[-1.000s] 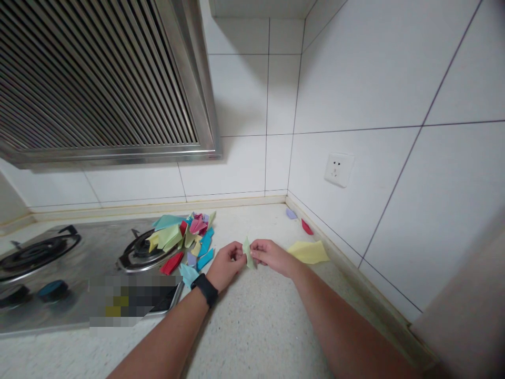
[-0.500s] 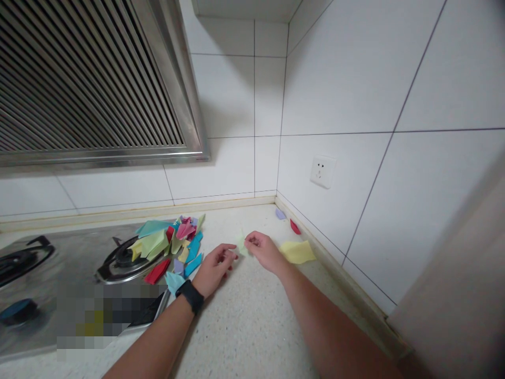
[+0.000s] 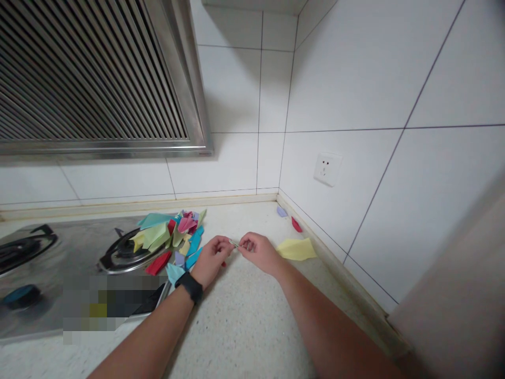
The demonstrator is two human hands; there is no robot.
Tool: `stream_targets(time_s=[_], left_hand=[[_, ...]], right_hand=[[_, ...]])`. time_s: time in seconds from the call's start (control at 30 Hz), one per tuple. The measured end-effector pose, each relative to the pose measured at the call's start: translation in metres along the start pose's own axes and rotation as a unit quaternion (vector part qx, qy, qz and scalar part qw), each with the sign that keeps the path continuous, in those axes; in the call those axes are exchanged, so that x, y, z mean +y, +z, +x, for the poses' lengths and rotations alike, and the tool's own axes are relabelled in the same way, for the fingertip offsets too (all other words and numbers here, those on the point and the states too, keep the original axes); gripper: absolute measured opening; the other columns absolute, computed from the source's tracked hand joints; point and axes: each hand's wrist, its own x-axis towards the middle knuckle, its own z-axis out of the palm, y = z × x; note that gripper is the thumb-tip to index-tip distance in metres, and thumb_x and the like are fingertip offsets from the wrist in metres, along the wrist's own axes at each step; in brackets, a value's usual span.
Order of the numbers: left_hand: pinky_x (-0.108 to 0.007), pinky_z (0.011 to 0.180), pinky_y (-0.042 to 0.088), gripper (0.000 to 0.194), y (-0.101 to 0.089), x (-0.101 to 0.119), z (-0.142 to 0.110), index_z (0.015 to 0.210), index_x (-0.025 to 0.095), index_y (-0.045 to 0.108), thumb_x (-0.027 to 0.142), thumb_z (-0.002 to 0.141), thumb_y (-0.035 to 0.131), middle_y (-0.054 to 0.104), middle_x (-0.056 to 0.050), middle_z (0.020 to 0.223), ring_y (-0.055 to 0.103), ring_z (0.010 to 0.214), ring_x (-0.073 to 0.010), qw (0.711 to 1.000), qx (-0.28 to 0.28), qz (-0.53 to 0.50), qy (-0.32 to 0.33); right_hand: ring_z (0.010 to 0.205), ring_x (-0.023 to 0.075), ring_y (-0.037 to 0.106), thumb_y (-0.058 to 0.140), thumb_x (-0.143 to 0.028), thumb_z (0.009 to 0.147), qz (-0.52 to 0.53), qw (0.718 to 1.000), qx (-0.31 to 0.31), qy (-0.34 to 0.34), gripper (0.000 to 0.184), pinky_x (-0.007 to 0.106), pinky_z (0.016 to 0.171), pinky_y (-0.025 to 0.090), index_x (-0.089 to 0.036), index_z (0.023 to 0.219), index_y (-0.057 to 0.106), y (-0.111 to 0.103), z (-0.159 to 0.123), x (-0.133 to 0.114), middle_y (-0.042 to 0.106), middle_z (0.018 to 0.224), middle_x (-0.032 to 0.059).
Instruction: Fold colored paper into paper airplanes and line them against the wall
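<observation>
Between my two hands is a small piece of pale green paper [image 3: 235,243], seen nearly edge-on. My left hand [image 3: 213,259], with a black watch on its wrist, pinches the paper's left end. Closed on the right end are the fingertips of my right hand [image 3: 258,251]. Most of the paper is hidden by the fingers. A yellow sheet of paper [image 3: 298,249] lies just right of my right hand. Left of my left hand are blue folded papers [image 3: 195,239] and a light blue one [image 3: 174,273].
A heap of folded papers [image 3: 155,235] rests over the gas stove's right burner [image 3: 114,262]. A red folded paper [image 3: 296,225] and a lilac one [image 3: 281,211] lie by the right wall. A range hood [image 3: 203,131] overhangs the left; a socket [image 3: 327,169] is on the wall.
My left hand has closed onto the green paper, where before its fingers were apart beside it. The paper has turned from showing its face to nearly edge-on. The view has shifted slightly.
</observation>
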Motion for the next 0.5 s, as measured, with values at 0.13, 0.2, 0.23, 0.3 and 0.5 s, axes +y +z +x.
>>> stream_targets(time_s=[0.13, 0.2, 0.23, 0.3, 0.5], left_hand=[[-0.017, 0.044, 0.040, 0.033, -0.0005, -0.0003, 0.0008, 0.090, 0.016, 0.057, 0.044, 0.076, 0.066, 0.057, 0.001, 0.069, 0.053, 0.061, -0.0112, 1.000, 0.004, -0.015, -0.013], [-0.017, 0.044, 0.039, 0.033, -0.0006, 0.0003, 0.0013, 0.090, 0.016, 0.059, 0.044, 0.075, 0.066, 0.057, 0.001, 0.069, 0.053, 0.060, -0.0112, 1.000, 0.004, -0.017, -0.017], [-0.017, 0.045, 0.040, 0.033, -0.0006, 0.0009, 0.0013, 0.091, 0.015, 0.060, 0.044, 0.075, 0.066, 0.058, 0.000, 0.070, 0.053, 0.060, -0.0111, 1.000, 0.002, -0.017, -0.017], [-0.017, 0.046, 0.041, 0.033, -0.0002, 0.0029, 0.0009, 0.093, 0.015, 0.061, 0.043, 0.075, 0.066, 0.060, -0.001, 0.074, 0.053, 0.060, -0.0108, 1.000, 0.003, -0.013, -0.013], [-0.019, 0.052, 0.045, 0.029, 0.0004, 0.0077, -0.0017, 0.090, 0.014, 0.064, 0.038, 0.074, 0.066, 0.064, -0.007, 0.087, 0.057, 0.078, -0.0165, 1.000, 0.015, 0.015, 0.014]], right_hand=[[0.065, 0.0117, 0.050, 0.063, -0.025, 0.077, 0.010, 1.000, 0.006, 0.004, 0.008, 0.024, 0.062, 0.040, -0.019, 0.083, 0.062, -0.0018, 0.0004, -0.0030, 0.061, 0.074, 0.0003], [0.064, 0.0117, 0.049, 0.062, -0.025, 0.077, 0.014, 1.000, 0.012, 0.002, 0.008, 0.024, 0.060, 0.039, -0.019, 0.083, 0.063, -0.0025, 0.0008, -0.0028, 0.060, 0.073, 0.0005], [0.063, 0.0117, 0.049, 0.062, -0.025, 0.078, 0.013, 1.000, 0.017, 0.000, 0.008, 0.024, 0.060, 0.039, -0.019, 0.083, 0.063, -0.0027, 0.0010, -0.0022, 0.059, 0.072, 0.0005], [0.063, 0.0120, 0.048, 0.061, -0.026, 0.078, 0.009, 1.000, 0.027, -0.001, 0.008, 0.024, 0.060, 0.039, -0.019, 0.083, 0.064, -0.0029, 0.0015, -0.0002, 0.059, 0.071, 0.0005], [0.063, 0.0125, 0.048, 0.060, -0.026, 0.079, -0.016, 0.999, 0.028, -0.004, 0.009, 0.025, 0.060, 0.038, -0.020, 0.084, 0.064, -0.0036, 0.0023, 0.0053, 0.059, 0.071, 0.0007]])
